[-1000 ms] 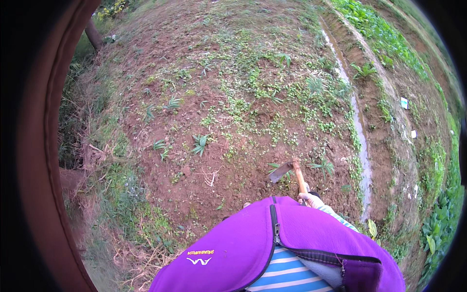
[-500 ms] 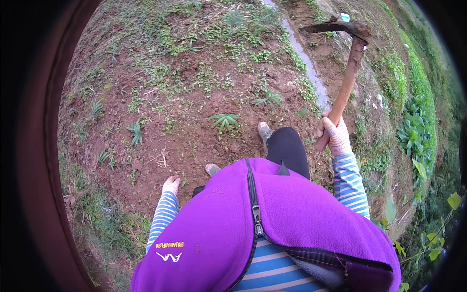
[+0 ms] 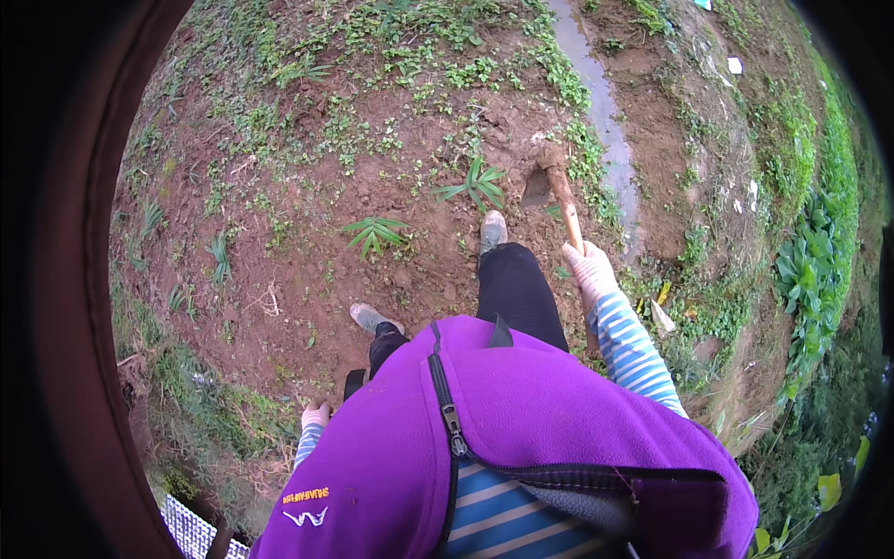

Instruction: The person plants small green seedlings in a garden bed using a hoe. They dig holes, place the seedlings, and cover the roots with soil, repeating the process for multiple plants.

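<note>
My right hand [image 3: 592, 272] is closed around the wooden handle of a hoe [image 3: 564, 207]. Its muddy metal blade is low, at or just above the brown soil, a little right of a leafy seedling [image 3: 475, 184] and ahead of my shoe; whether it touches the ground I cannot tell. A second seedling [image 3: 373, 233] with narrow, spread leaves grows to the left of that one. At my left side hangs my left hand [image 3: 317, 413], away from the hoe and low over the ground; its fingers are too small and partly hidden to read.
My shoes [image 3: 493, 230] stand on bare soil among small weeds. A narrow water-filled furrow [image 3: 605, 116] runs along the right of this bed. Beyond it lie a soil bank and broad-leaved plants [image 3: 806, 265]. White mesh [image 3: 191, 533] shows at the lower left.
The hoe has swung down from its raised position, its head coming toward the soil near the seedling. My left hand has drawn back toward my body, and the view has shifted.
</note>
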### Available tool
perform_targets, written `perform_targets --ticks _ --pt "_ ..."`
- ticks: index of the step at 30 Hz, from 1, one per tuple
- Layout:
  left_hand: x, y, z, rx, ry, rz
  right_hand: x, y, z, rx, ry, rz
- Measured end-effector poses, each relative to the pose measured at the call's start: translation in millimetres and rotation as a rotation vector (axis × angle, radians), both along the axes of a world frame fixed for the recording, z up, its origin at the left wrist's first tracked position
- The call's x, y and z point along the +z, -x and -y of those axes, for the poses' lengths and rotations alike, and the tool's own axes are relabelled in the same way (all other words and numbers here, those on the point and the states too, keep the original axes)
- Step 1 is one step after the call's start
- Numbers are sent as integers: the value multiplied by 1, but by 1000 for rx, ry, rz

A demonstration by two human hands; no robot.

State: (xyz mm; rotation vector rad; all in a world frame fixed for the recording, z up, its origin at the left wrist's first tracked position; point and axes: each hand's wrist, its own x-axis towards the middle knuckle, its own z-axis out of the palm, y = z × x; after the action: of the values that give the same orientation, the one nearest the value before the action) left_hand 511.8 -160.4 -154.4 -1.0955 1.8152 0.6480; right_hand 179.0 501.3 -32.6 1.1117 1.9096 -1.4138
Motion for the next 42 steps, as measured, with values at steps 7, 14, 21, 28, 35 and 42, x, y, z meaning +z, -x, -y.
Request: perform_targets --ticks 7,14,21,28,35,42 --pt "66 170 -246 282 -220 -628 -20 54 -44 -126 319 228" --pt "98 211 -328 89 -326 -444 -30 58 -12 118 375 295" --pt "43 238 -339 -319 -424 -489 -31 118 95 403 423 266" --pt "-68 243 -372 -141 -592 -540 -118 221 211 472 585 -318" --pt "-220 317 -344 925 -311 -998 -363 188 241 704 -3 -198" --pt "-230 405 -244 746 35 -1323 -389 229 188 620 384 87"
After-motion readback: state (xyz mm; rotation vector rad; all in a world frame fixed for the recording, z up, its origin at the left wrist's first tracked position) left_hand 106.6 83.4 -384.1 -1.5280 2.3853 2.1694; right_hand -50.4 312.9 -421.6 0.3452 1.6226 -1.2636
